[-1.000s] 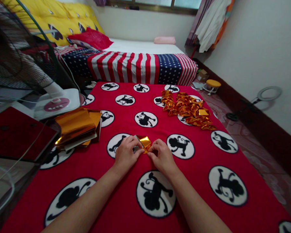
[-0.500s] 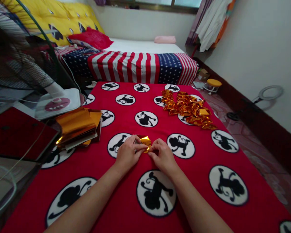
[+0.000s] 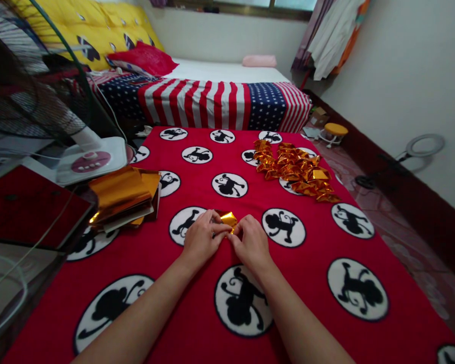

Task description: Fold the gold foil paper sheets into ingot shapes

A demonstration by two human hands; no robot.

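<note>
A small piece of shiny gold foil paper [image 3: 228, 219], partly folded, lies on the red cloth between my hands. My left hand [image 3: 203, 234] pinches its left side, the fingers covering much of it. On the near right corner, my right hand [image 3: 252, 239] has thumb and fingertips closed. The fingers hide the lower folds. Farther off to the right sits a group of folded gold foil pieces [image 3: 296, 169], set close together in rows. To the left is a stack of flat gold foil sheets [image 3: 121, 194], some showing pale edges.
The red cloth [image 3: 197, 197] with monkey circles covers the surface under my hands. A fan base [image 3: 91, 161] and a dark red board [image 3: 30, 202] stand at the left. Beyond are a bed [image 3: 212, 103], a yellow stool [image 3: 335, 130] and a ring-shaped stand [image 3: 424, 145].
My left fingers have moved slightly right over the foil paper, covering more of its near side. My right hand has shifted a little left, closer to the left fingertips.
</note>
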